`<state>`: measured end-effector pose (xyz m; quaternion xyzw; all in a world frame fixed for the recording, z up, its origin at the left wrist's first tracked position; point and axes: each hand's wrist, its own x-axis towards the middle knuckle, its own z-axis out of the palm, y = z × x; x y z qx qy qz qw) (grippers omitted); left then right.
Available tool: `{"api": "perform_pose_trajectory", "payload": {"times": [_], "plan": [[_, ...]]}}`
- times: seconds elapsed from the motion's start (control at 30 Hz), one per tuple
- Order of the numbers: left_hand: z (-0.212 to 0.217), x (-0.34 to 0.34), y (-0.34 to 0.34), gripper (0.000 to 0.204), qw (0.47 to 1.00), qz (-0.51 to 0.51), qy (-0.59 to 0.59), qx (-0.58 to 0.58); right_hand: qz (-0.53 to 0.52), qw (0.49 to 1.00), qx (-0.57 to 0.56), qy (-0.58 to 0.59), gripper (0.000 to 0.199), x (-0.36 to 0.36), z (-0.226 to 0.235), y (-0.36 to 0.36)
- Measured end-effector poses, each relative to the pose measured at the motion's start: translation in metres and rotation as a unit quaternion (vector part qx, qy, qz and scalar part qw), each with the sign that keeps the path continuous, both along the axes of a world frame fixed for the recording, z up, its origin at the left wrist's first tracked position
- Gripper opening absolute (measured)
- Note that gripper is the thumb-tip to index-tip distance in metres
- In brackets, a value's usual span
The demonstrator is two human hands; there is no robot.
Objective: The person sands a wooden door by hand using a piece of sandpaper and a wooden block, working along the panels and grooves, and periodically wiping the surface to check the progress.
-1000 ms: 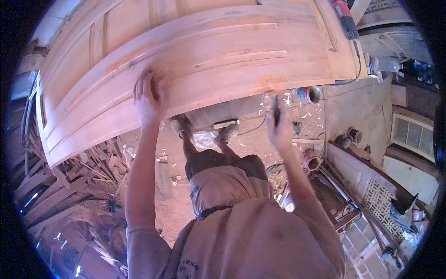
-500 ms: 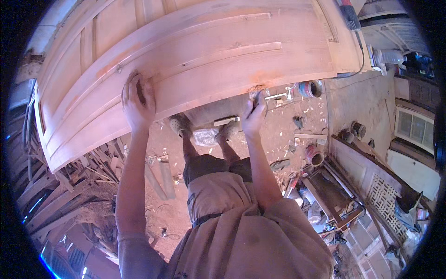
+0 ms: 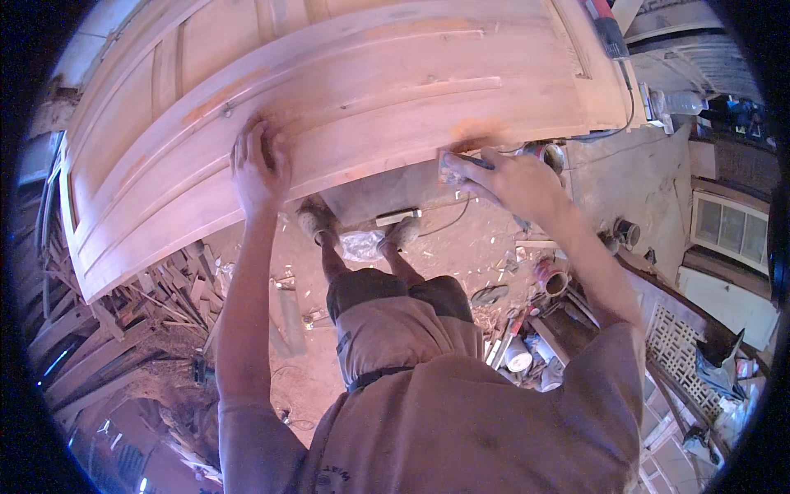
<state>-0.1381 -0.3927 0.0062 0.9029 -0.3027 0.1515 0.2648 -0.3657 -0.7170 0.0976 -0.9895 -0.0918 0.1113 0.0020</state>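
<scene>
A large pale wooden panelled door (image 3: 387, 107) lies in front of me, with orange-brown filler smears (image 3: 476, 129) close to its near edge. My left hand (image 3: 262, 169) rests on the door's face with fingers curled toward the thumb. A dark hollow shows between them, and what they hold, if anything, is hidden. At the near edge, my right hand (image 3: 527, 188) is closed on a small flat scraper-like thing (image 3: 451, 170), whose exact kind I cannot make out. It is by the edge, right below the smears.
A corded red and black power tool (image 3: 607, 31) lies at the far right of the door. Scrap wood (image 3: 140, 329) is heaped at left. Open cans (image 3: 551, 277) and a latticed panel (image 3: 683, 350) stand at right; a clear plastic bag (image 3: 362, 245) lies between my feet.
My right arm has swung out to the right, and that hand has turned from upright to sideways at the door's edge. My left hand has slid slightly right.
</scene>
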Motion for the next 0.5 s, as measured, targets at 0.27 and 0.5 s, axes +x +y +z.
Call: {"api": "perform_pose_trajectory", "payload": {"times": [0.27, 0.5], "plan": [[0.003, -0.002, 0.002, 0.030, 1.000, 0.008, 0.010, 0.000, 0.054, 0.993, 0.095, -0.047, 0.045, 0.014, -0.004, -0.026], [0.003, -0.002, 0.003, 0.031, 1.000, 0.011, 0.010, 0.014, -0.041, 0.991, 0.087, 0.093, 0.047, -0.003, 0.014, -0.064]]}}
